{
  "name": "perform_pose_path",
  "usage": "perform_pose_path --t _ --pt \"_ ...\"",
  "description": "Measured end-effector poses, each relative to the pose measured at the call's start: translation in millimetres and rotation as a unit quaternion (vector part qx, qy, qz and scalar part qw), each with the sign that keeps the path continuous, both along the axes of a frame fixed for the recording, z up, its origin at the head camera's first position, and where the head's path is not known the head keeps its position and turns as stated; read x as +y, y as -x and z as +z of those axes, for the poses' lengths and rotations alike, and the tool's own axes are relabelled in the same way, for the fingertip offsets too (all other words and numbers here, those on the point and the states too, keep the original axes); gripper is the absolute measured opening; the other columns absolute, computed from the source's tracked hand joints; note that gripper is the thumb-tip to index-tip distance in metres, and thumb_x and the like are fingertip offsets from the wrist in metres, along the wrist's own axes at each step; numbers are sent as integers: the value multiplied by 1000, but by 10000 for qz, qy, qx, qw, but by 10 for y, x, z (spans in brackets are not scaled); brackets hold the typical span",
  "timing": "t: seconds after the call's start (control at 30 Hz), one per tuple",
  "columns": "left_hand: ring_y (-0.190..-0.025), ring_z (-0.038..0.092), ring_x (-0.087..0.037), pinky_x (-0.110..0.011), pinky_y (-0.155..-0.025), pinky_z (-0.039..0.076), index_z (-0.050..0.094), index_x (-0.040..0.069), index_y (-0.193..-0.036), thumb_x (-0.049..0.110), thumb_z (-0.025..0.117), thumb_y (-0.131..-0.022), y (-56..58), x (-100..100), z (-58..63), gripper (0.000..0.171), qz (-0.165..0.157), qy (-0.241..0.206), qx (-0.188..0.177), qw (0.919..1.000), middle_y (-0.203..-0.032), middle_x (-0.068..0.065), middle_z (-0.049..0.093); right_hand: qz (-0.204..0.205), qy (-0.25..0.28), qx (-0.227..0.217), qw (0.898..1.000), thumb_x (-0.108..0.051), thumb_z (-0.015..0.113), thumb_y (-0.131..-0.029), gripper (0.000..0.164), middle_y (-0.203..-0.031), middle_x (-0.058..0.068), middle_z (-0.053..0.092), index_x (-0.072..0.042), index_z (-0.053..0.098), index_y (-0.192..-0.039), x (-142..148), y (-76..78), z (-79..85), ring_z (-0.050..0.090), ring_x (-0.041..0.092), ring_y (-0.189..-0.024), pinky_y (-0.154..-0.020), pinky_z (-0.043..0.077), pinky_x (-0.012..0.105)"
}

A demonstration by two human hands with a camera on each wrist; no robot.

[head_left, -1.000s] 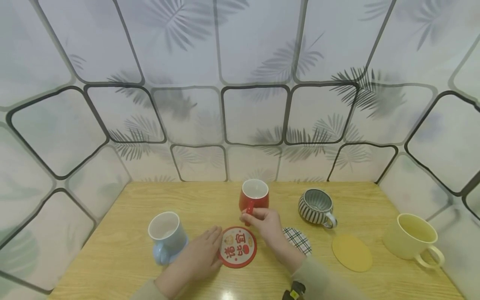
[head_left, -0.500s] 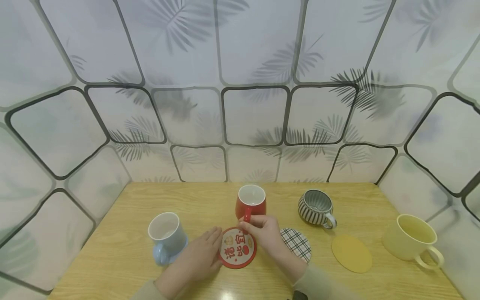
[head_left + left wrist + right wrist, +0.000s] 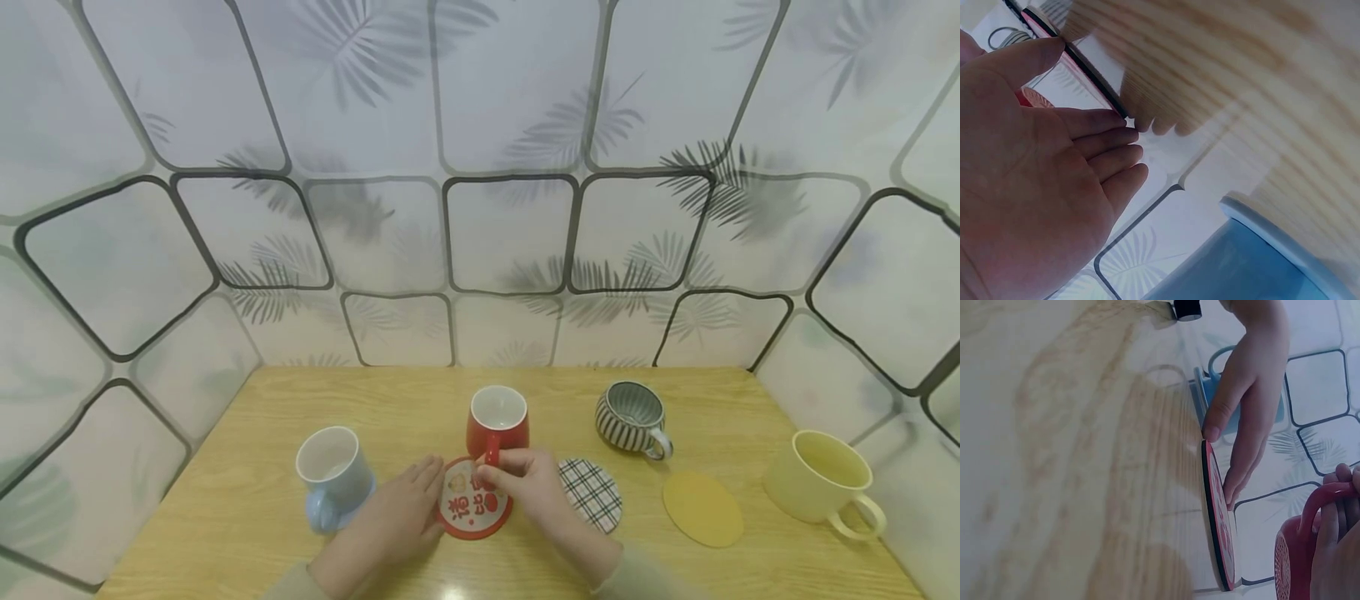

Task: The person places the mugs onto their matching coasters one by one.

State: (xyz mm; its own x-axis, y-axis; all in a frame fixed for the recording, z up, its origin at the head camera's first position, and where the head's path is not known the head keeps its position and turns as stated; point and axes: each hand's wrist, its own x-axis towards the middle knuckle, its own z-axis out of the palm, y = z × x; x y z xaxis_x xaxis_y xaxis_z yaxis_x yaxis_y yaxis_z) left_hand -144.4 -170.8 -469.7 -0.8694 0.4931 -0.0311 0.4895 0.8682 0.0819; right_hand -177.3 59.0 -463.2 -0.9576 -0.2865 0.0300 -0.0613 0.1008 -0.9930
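My right hand (image 3: 534,490) pinches the handle of a red mug (image 3: 477,435) with a white inside. In the right wrist view the mug's patterned underside (image 3: 1282,565) shows, raised beside the round coaster. That red-rimmed coaster (image 3: 459,518) has red characters and lies flat, its far edge overlapped by the mug and right fingers in the head view. My left hand (image 3: 397,510) rests at the coaster's left edge, fingers straight. Its thumb and index fingertip (image 3: 1119,117) touch the rim in the left wrist view. To its left stands a light blue mug (image 3: 351,477).
A blue coaster (image 3: 349,518) lies under the blue mug. To the right are a checked coaster (image 3: 592,497), a striped cup (image 3: 621,423), a yellow coaster (image 3: 703,510) and a yellow mug (image 3: 806,482). A patterned curtain (image 3: 510,233) rises behind the wooden table (image 3: 405,392).
My right hand has brought the red mug nearer to me and slightly left, toward the red-rimmed coaster. The left hand has stayed at the coaster's edge.
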Motion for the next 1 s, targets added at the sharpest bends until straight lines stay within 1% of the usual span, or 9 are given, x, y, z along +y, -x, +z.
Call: perform_pose_path --t 0.1,0.2,0.37,0.47,0.57,0.8,1.0 --pt "-152 48 -36 -51 -124 45 50 -5 -153 39 72 -96 -6 1 17 75 -11 25 20 10000 -163 -21 48 116 42 26 9999 -12 81 -94 24 -104 21 82 7 79 -108 3 -31 -14 71 2 -90 -84 59 17" --pt "-151 49 -36 -52 -124 45 50 -5 -153 38 73 -96 -11 4 28 75 3 8 15 10000 -163 -21 48 159 54 0 9999 -14 81 -93 24 -104 21 82 6 80 -107 3 -61 -18 72 2 -94 -89 57 16" --pt "-151 49 -38 -53 -123 45 50 -6 -153 37 73 -95 -15 11 39 75 47 -46 -30 10000 -163 -22 48 144 126 -176 9997 -14 82 -93 24 -101 20 82 6 80 -107 1 -113 -20 72 2 -92 -87 57 16" --pt "-151 49 -38 -53 -124 45 50 -6 -153 36 73 -95 -12 12 39 75 57 -66 -49 9999 -163 -22 48 184 204 -241 9993 -12 81 -93 24 -102 22 82 8 79 -108 -2 -139 -35 72 2 -89 -85 58 17" --pt "-151 49 -38 -53 -124 45 51 -5 -153 36 73 -95 -12 10 36 75 49 -84 -64 9999 -163 -21 49 247 220 -185 9993 -12 81 -94 26 -103 24 81 9 79 -109 -5 -163 -56 72 1 -88 -83 59 17" --pt "-151 49 -38 -53 -124 44 50 -5 -153 39 69 -98 -16 4 44 73 5 -50 -65 10000 -163 -21 49 449 235 102 9987 -12 81 -94 27 -103 30 79 12 78 -107 -12 -199 -113 71 -1 -89 -85 58 16" --pt "-151 49 -38 -54 -124 44 51 -5 -153 40 70 -98 -27 4 57 73 2 -35 -59 10000 -163 -21 48 647 258 129 9975 -14 80 -94 26 -105 30 78 10 78 -105 -19 -201 -156 73 -1 -92 -85 59 17"
